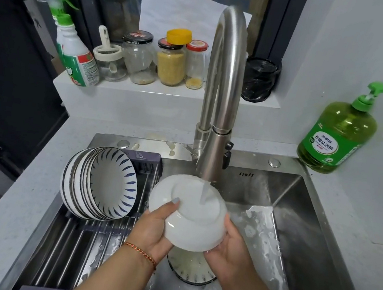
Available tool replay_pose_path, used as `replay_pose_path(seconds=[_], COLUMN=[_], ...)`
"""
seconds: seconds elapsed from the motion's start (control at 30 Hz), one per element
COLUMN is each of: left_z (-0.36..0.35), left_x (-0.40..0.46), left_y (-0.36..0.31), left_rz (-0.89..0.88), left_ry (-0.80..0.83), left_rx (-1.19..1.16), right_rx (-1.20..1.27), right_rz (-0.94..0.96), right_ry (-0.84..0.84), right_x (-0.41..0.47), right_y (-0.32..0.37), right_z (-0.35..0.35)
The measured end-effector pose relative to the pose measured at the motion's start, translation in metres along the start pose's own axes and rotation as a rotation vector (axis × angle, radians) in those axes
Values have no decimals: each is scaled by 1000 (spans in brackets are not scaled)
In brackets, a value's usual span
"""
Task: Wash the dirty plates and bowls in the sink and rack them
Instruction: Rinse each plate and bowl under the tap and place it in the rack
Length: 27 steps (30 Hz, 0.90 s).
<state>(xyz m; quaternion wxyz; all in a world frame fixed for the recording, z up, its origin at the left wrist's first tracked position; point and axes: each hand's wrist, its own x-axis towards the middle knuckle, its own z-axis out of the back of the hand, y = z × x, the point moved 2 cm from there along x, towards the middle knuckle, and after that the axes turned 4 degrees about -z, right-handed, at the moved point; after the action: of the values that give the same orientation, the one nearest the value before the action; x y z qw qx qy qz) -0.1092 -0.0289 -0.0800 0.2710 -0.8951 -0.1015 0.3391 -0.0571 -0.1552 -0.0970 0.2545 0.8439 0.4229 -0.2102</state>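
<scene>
I hold a white bowl (189,216) upside down over the steel sink (316,239), its base under the water running from the tall faucet (222,87). My left hand (154,229) grips its left rim with the thumb on the underside. My right hand (228,251) cups its right side from below. Several blue-striped bowls (101,185) stand on edge on the roll-up rack (85,236) over the left of the sink. Beneath the white bowl, another striped dish (193,268) lies in the basin, mostly hidden.
A green dish-soap pump bottle (337,135) stands on the counter at the back right. The ledge behind the faucet holds jars (170,64), a spray bottle (75,46) and a black bag (259,80). Suds streak the sink's right wall.
</scene>
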Motion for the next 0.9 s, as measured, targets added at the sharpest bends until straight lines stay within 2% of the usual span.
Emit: replay_pose_path(seconds=[0.17,0.33,0.53,0.67,0.77,0.83,0.9], left_z=[2,5,16,22,12,4,-1], left_x=[-4,-8,-10,-4,-7,-10,-8], left_y=[2,0,3,0,-3,-4,-4], left_rz=[41,14,-32,-12,43,102,184], left_ry=[57,18,-159,-218,-193,-163,-99], left_rx=[-34,19,353,475,409,362,272], right_rx=[-64,-119,-264,-654,-1136,-1477,-1735], right_rz=[-23,-3,45,255,410,509,645], right_ry=[73,94,-16,-207,-348,-310,-183], right_x=[1,-4,-9,-23,-32,-34,-38], right_y=[-2,2,15,21,13,3,-9], right_z=[-15,-18,-5,-4,-5,-2,-3])
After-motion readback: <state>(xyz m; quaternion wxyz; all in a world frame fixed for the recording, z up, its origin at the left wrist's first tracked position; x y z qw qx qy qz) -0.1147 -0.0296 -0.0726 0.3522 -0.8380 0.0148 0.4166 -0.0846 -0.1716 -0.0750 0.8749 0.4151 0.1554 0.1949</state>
